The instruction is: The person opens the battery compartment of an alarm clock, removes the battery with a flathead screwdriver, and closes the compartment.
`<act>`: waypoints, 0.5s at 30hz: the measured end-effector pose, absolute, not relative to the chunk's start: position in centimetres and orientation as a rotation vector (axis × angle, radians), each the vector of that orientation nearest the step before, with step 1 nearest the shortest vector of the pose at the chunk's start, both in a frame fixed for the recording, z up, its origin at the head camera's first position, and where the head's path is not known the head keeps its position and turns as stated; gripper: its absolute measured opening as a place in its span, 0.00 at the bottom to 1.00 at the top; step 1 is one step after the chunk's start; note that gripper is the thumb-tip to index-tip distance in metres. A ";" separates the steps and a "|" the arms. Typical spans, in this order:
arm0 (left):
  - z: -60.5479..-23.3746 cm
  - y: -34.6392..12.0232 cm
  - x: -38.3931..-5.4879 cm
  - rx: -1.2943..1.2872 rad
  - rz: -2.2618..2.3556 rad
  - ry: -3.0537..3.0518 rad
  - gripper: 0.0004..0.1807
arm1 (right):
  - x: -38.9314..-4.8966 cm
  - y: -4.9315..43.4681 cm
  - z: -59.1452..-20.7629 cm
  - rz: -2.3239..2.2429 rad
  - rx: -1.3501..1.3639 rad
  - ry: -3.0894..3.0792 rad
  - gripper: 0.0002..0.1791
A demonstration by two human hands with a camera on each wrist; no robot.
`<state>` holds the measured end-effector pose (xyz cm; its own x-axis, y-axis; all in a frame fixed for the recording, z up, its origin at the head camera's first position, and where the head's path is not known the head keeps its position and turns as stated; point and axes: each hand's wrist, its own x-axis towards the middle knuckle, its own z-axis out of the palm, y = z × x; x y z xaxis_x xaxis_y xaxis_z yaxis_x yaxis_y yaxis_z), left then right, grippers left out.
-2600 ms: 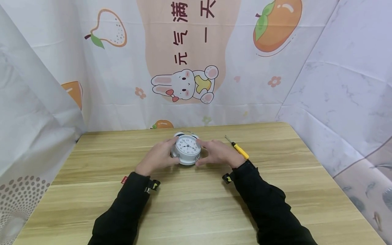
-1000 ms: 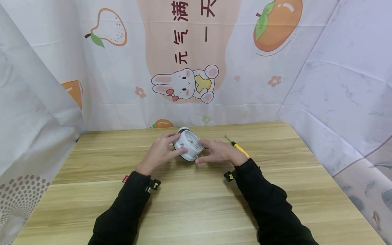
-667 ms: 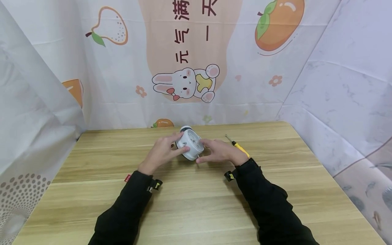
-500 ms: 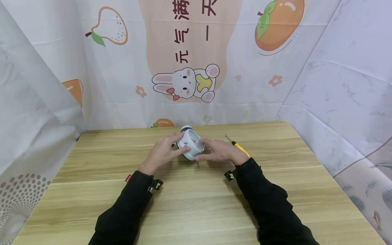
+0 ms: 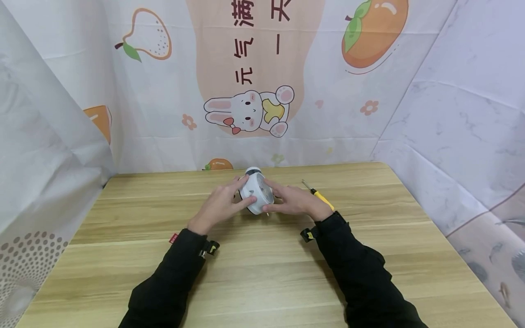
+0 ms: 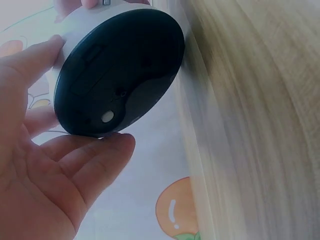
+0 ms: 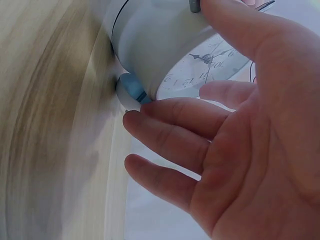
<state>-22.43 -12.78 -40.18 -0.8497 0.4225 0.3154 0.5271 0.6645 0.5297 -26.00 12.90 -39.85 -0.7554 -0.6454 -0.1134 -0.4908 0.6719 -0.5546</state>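
A white twin-bell alarm clock (image 5: 258, 191) is between both hands near the back of the table, its face turned rightward in the head view. My left hand (image 5: 219, 202) grips its left side, thumb on the near side and fingers behind. From the left wrist view, the clock's black back (image 6: 120, 60) shows a pale round knob (image 6: 107, 116). My right hand (image 5: 297, 201) holds the face side; its thumb (image 7: 235, 27) lies by a short grey leg (image 7: 194, 5). In the right wrist view the other fingers reach along the dial (image 7: 207, 65) toward a bell (image 7: 131, 89).
A screwdriver (image 5: 321, 198) with a yellow handle lies behind the right wrist on the wooden table (image 5: 254, 273). A printed cloth (image 5: 156, 100) hangs just past the back edge, and more cloth (image 5: 463, 114) hangs along the right side.
The clock first faced the head camera; it has been turned so that its face points right. The left thumb has come onto its near side, and the clock has shifted slightly right.
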 end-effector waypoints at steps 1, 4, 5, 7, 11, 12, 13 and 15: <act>-40.2 -12.7 -22.4 -0.785 -0.955 -2.715 0.41 | -25.9 12.9 -39.8 -0.730 -0.904 2.587 0.54; -40.3 -12.6 -22.4 -0.794 -1.013 -2.717 0.42 | -25.8 12.9 -39.7 -0.729 -0.909 2.586 0.54; -40.4 -12.6 -22.4 -0.790 -1.031 -2.718 0.42 | -25.8 12.9 -39.7 -0.726 -0.911 2.589 0.54; -40.4 -12.6 -22.4 -0.778 -1.058 -2.724 0.43 | -25.7 12.9 -39.7 -0.726 -0.917 2.591 0.54; -40.3 -12.6 -22.3 -0.774 -1.087 -2.742 0.44 | -25.8 12.9 -39.6 -0.725 -0.950 2.595 0.53; -40.3 -12.7 -22.3 -0.781 -1.093 -2.746 0.44 | -25.8 12.9 -39.6 -0.725 -0.963 2.594 0.52; -40.3 -12.7 -22.3 -0.789 -1.103 -2.750 0.44 | -25.8 12.9 -39.7 -0.724 -0.975 2.593 0.52; -40.3 -12.7 -22.3 -0.809 -1.105 -2.757 0.45 | -26.0 12.9 -39.8 -0.734 -0.994 2.585 0.52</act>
<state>-22.26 -12.69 -40.26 -0.8600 0.4477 0.2448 0.4928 0.6044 0.6259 -25.99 12.91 -39.77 -0.7258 -0.6842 -0.0717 -0.5445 0.6350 -0.5479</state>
